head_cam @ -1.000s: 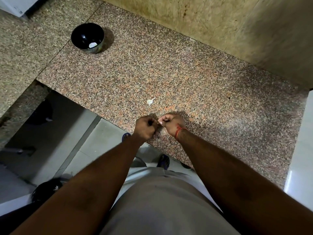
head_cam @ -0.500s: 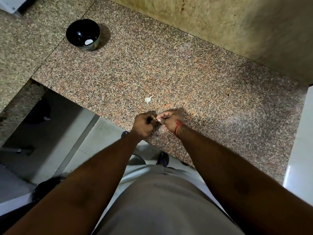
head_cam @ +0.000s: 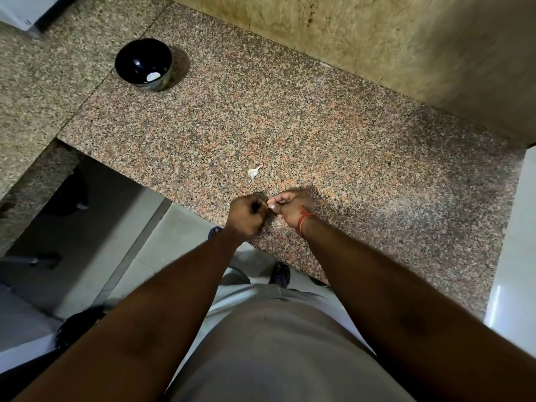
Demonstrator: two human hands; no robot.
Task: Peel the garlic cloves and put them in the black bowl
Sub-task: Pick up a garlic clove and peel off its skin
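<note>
Black bowl (head_cam: pixel 143 63), upper left, holds one pale clove (head_cam: pixel 152 76); both hands (head_cam: pixel 246 215) (head_cam: pixel 290 208) pinch another at centre, peel (head_cam: pixel 254 172) lying beside.

A glossy black bowl (head_cam: pixel 142 62) sits on the pink-and-black speckled granite counter (head_cam: pixel 333 146); the wristband (head_cam: pixel 305 218) is red.

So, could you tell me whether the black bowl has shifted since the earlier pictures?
No. The black bowl sits by the counter seam just as before; only the camera view shifted slightly.
</note>
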